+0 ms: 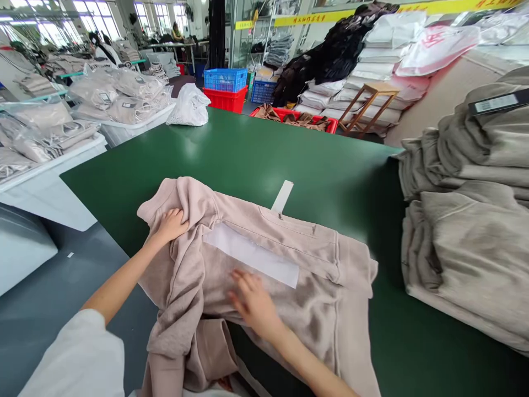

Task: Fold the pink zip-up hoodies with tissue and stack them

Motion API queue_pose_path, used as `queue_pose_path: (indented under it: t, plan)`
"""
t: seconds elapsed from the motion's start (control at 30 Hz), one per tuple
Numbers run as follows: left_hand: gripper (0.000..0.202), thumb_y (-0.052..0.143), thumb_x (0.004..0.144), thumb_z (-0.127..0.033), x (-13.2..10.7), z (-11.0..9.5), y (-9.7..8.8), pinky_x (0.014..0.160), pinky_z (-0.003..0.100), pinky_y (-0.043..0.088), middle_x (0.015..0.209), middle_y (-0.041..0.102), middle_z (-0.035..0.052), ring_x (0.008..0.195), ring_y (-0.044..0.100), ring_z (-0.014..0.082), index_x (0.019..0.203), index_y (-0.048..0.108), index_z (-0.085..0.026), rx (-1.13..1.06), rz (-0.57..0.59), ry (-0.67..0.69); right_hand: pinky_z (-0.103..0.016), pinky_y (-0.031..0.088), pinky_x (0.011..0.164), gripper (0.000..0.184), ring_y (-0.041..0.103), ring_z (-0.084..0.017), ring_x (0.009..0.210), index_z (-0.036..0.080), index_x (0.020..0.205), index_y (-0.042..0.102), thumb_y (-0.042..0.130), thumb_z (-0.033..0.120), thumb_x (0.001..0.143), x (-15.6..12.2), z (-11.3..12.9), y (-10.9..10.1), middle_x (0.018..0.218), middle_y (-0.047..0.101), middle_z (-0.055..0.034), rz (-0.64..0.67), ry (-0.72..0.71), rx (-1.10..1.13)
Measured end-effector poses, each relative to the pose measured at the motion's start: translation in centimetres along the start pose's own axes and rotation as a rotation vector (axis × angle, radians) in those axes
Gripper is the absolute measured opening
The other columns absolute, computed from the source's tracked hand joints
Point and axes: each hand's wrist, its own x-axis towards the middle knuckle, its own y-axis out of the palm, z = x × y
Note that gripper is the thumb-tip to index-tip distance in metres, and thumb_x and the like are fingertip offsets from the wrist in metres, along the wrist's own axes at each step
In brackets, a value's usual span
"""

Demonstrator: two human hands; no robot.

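A beige fleece garment (322,286) lies spread on the green table (256,154), hanging partly over the near edge. A white strip (252,255) lies across the garment's middle. My left hand (171,225) grips a fold of the garment near its upper left corner, fingers curled into the cloth. My right hand (253,302) lies flat on the garment just below the white strip, fingers stretched out and slightly blurred.
A tall stack of folded grey-beige garments (467,220) fills the table's right side. A white paper tag (282,196) lies behind the garment. A white bag (189,106) sits at the far edge. Bagged garments (53,127) cover tables at left; crates (225,88) stand beyond.
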Motion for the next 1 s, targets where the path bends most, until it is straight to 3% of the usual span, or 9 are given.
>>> queue_pose_path:
  t: [0.1,0.17,0.23,0.33,0.5,0.63,0.77,0.87,1.0]
  plan:
    - [0.037,0.047,0.094,-0.037,-5.0,3.3,0.1,0.118,0.065,0.018,0.147,0.051,0.0178,0.145,0.034,0.0351,0.12,0.063,-0.017,0.279,-0.027,0.099,-0.047,0.047,0.099,0.043,0.052,-0.03,0.128,0.02,0.138,0.05,0.049,0.035,0.098,-5.8,-4.8,-1.4,0.14,0.055,-0.0144,-0.283,0.063,-0.229]
    - [0.042,0.04,0.096,-0.032,-7.7,4.4,0.9,0.117,0.069,0.015,0.156,0.039,0.0158,0.15,0.024,0.0336,0.132,0.057,-0.018,0.326,-0.007,0.082,-0.046,0.045,0.101,0.052,0.05,-0.03,0.132,0.023,0.146,0.044,0.049,0.042,0.098,-9.8,-6.3,-1.4,0.145,0.053,-0.0118,-0.31,0.063,-0.328]
    - [0.05,0.04,0.093,-0.021,-9.0,4.0,2.1,0.116,0.071,0.016,0.161,0.031,0.0169,0.152,0.019,0.0337,0.141,0.05,-0.015,0.359,0.044,0.071,-0.046,0.041,0.105,0.061,0.05,-0.029,0.132,0.025,0.153,0.034,0.047,0.047,0.098,-12.7,-6.7,-0.9,0.147,0.052,-0.0092,-0.255,0.024,-0.401]
    - [0.059,0.039,0.088,-0.009,-8.3,1.7,4.1,0.118,0.068,0.015,0.162,0.027,0.0199,0.151,0.023,0.0314,0.147,0.042,-0.012,0.395,0.051,0.032,-0.046,0.038,0.107,0.071,0.054,-0.028,0.129,0.024,0.16,0.021,0.041,0.054,0.098,-14.7,-7.1,-0.3,0.148,0.052,-0.0098,-0.226,-0.017,-0.502]
    - [0.06,0.023,0.093,-0.004,-3.2,-3.1,6.6,0.122,0.063,0.011,0.162,0.029,0.0131,0.151,0.023,0.0242,0.149,0.041,-0.018,0.384,0.028,0.0,-0.048,0.038,0.108,0.072,0.052,-0.03,0.132,0.025,0.161,0.013,0.034,0.056,0.099,-13.5,-11.7,-2.3,0.154,0.044,-0.0114,-0.25,0.063,-0.518]
    - [0.061,0.02,0.094,-0.002,0.7,-6.0,7.0,0.122,0.064,0.009,0.163,0.028,0.0122,0.151,0.023,0.0243,0.149,0.04,-0.016,0.303,0.017,0.003,-0.048,0.037,0.112,0.07,0.047,-0.029,0.138,0.027,0.16,0.017,0.036,0.056,0.099,-11.2,-16.2,-4.6,0.155,0.044,-0.01,-0.249,0.09,-0.481]
    - [0.054,0.027,0.095,-0.006,3.7,-8.2,6.0,0.121,0.065,0.012,0.16,0.034,0.0134,0.148,0.03,0.0266,0.145,0.043,-0.017,0.202,0.01,-0.032,-0.05,0.034,0.116,0.066,0.043,-0.029,0.141,0.023,0.153,0.038,0.036,0.06,0.098,-8.7,-18.2,-6.4,0.155,0.043,-0.0103,-0.18,0.172,-0.403]
    - [0.044,0.033,0.096,-0.015,5.2,-9.3,4.3,0.118,0.065,0.022,0.149,0.049,0.0166,0.139,0.045,0.0298,0.137,0.05,-0.017,0.176,0.011,-0.056,-0.049,0.039,0.113,0.06,0.047,-0.028,0.137,0.024,0.144,0.05,0.036,0.059,0.098,-7.4,-18.4,-8.4,0.15,0.049,-0.0096,-0.107,0.244,-0.289]
    - [0.047,0.041,0.094,-0.038,3.1,-9.4,2.1,0.115,0.051,0.036,0.139,0.057,0.0187,0.135,0.049,0.0307,0.135,0.048,-0.016,-0.001,-0.034,-0.125,-0.044,0.05,0.099,0.048,0.059,-0.028,0.12,0.02,0.135,0.055,0.037,0.046,0.099,-7.0,-19.6,-13.0,0.13,0.064,-0.0131,-0.26,0.387,-0.243]
